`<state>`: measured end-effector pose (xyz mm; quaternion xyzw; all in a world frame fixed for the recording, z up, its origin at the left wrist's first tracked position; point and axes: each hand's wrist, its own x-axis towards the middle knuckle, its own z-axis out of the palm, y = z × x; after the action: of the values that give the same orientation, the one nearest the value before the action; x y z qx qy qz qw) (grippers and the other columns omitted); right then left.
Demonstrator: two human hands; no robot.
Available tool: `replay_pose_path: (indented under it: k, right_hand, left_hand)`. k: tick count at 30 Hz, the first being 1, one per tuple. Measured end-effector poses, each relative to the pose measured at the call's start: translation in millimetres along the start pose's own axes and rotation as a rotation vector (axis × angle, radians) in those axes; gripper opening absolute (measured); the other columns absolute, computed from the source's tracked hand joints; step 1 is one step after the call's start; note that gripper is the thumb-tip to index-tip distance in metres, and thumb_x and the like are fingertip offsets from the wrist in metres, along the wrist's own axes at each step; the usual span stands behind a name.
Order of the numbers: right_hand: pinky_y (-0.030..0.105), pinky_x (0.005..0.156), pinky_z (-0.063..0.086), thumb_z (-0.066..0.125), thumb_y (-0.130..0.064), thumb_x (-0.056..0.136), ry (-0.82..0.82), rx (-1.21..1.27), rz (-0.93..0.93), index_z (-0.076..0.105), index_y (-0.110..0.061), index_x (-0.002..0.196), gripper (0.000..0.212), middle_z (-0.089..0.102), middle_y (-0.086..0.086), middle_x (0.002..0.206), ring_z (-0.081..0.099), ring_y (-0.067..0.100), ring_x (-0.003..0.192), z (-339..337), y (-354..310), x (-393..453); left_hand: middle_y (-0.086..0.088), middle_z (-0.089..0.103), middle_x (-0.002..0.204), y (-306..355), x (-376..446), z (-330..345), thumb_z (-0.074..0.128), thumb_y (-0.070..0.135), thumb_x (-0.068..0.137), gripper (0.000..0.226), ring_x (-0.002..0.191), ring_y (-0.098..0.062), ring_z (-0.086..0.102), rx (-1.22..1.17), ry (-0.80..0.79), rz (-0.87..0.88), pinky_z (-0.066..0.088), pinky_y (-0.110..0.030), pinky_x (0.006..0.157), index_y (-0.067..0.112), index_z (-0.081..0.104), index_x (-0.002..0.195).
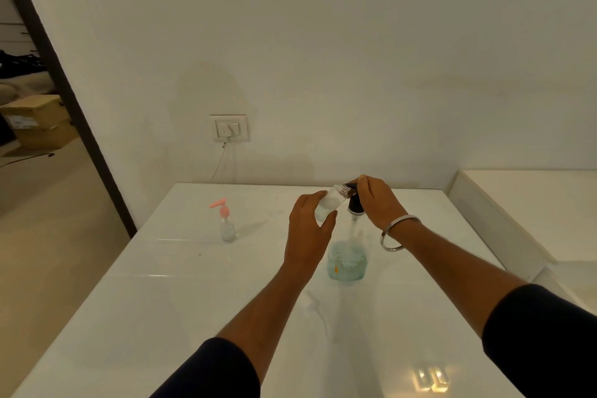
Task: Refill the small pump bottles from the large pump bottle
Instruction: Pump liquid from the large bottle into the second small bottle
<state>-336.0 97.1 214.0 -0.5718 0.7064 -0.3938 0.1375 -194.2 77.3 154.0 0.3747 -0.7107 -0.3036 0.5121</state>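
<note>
We see the left hand (pixel 308 223) gripping an uncapped small bottle (pixel 331 203), tilted with its mouth at the black pump (pixel 355 200) of the large bottle (pixel 348 257) on the white table (pixel 161 300). The right hand (pixel 376 200) presses that pump. We read no labels.

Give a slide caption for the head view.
Left hand tilts small open bottle to large pump bottle spout; right hand on pump.
</note>
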Motion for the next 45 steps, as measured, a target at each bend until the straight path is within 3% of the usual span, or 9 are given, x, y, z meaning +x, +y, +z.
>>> replay_pose_path:
  k: [4, 10, 15, 21, 25, 30, 35, 38, 45]
  right_hand:
    - [0.023, 0.064, 0.038, 0.028, -0.014, 0.098, 0.003, -0.008, -0.023, 0.056, -0.004, 0.085, 0.033, 0.057, 0.008, 0.081, 0.049, 0.021, 0.073, -6, -7, 2]
    - [0.022, 0.062, 0.04, 0.028, -0.017, 0.099, 0.013, 0.053, 0.037, 0.057, 0.001, 0.087, 0.037, 0.056, 0.014, 0.08, 0.05, 0.023, 0.074, 4, 2, 0]
    - [0.03, 0.076, 0.044, 0.026, -0.017, 0.1, 0.015, 0.071, 0.054, 0.06, 0.005, 0.102, 0.041, 0.063, 0.02, 0.093, 0.055, 0.025, 0.082, 7, 2, 0]
    - [0.024, 0.069, 0.039, 0.028, -0.014, 0.098, -0.015, 0.005, -0.002, 0.061, 0.003, 0.095, 0.037, 0.057, 0.006, 0.082, 0.051, 0.02, 0.074, -7, -11, 2]
    - [0.023, 0.061, 0.036, 0.028, -0.015, 0.099, -0.019, 0.001, 0.009, 0.054, -0.003, 0.083, 0.033, 0.055, 0.011, 0.078, 0.045, 0.014, 0.062, -5, -8, 0]
    - [0.032, 0.07, 0.045, 0.026, -0.021, 0.099, 0.024, 0.09, 0.067, 0.06, 0.008, 0.097, 0.044, 0.064, 0.026, 0.089, 0.056, 0.035, 0.076, 6, 0, 0]
    - [0.033, 0.071, 0.048, 0.026, -0.021, 0.1, 0.017, 0.071, 0.059, 0.059, 0.008, 0.098, 0.045, 0.064, 0.025, 0.09, 0.057, 0.035, 0.08, 7, 2, -1]
    - [0.023, 0.062, 0.042, 0.027, -0.019, 0.1, 0.046, 0.091, 0.033, 0.063, 0.005, 0.094, 0.044, 0.062, 0.015, 0.082, 0.054, 0.024, 0.074, 3, -3, -1]
    - [0.015, 0.055, 0.037, 0.028, -0.018, 0.1, 0.054, 0.082, 0.032, 0.055, -0.009, 0.077, 0.036, 0.052, 0.001, 0.066, 0.044, 0.007, 0.058, 3, -2, 3]
  left_hand:
    - [0.008, 0.058, 0.11, 7, 1, -3, 0.066, 0.018, 0.085, 0.034, 0.098, -0.004, 0.055, -0.006, -0.001, -0.002, 0.044, -0.014, 0.082, 0.021, 0.057, 0.118]
    - [0.008, 0.059, 0.108, 0, 0, -1, 0.067, 0.016, 0.085, 0.032, 0.098, -0.006, 0.055, 0.001, 0.003, 0.005, 0.044, -0.015, 0.083, 0.021, 0.058, 0.116]
    - [0.013, 0.055, 0.104, 0, 0, 0, 0.067, 0.012, 0.084, 0.032, 0.097, -0.006, 0.055, 0.019, 0.012, 0.012, 0.041, -0.012, 0.081, 0.017, 0.059, 0.115]
    - [0.006, 0.059, 0.11, 7, -1, -3, 0.066, 0.017, 0.085, 0.034, 0.098, -0.006, 0.055, -0.012, 0.008, -0.005, 0.044, -0.015, 0.084, 0.019, 0.057, 0.118]
    - [0.007, 0.059, 0.108, 8, 0, -3, 0.066, 0.018, 0.085, 0.031, 0.097, -0.004, 0.055, -0.03, 0.01, -0.013, 0.042, -0.011, 0.08, 0.021, 0.058, 0.116]
    - [0.012, 0.055, 0.105, 1, 0, 0, 0.067, 0.015, 0.085, 0.033, 0.095, -0.002, 0.053, 0.006, 0.004, -0.018, 0.04, -0.006, 0.077, 0.02, 0.058, 0.116]
    - [0.01, 0.057, 0.107, 0, 0, 0, 0.067, 0.014, 0.084, 0.033, 0.097, -0.005, 0.055, 0.005, 0.003, -0.012, 0.041, -0.007, 0.079, 0.019, 0.058, 0.116]
    - [0.009, 0.058, 0.11, 5, -1, -2, 0.067, 0.018, 0.085, 0.034, 0.098, -0.004, 0.055, -0.017, -0.001, -0.021, 0.042, -0.008, 0.08, 0.021, 0.057, 0.118]
    - [0.003, 0.06, 0.112, 5, 2, -2, 0.066, 0.018, 0.085, 0.035, 0.099, -0.007, 0.055, -0.011, 0.007, -0.017, 0.044, -0.015, 0.085, 0.018, 0.057, 0.118]
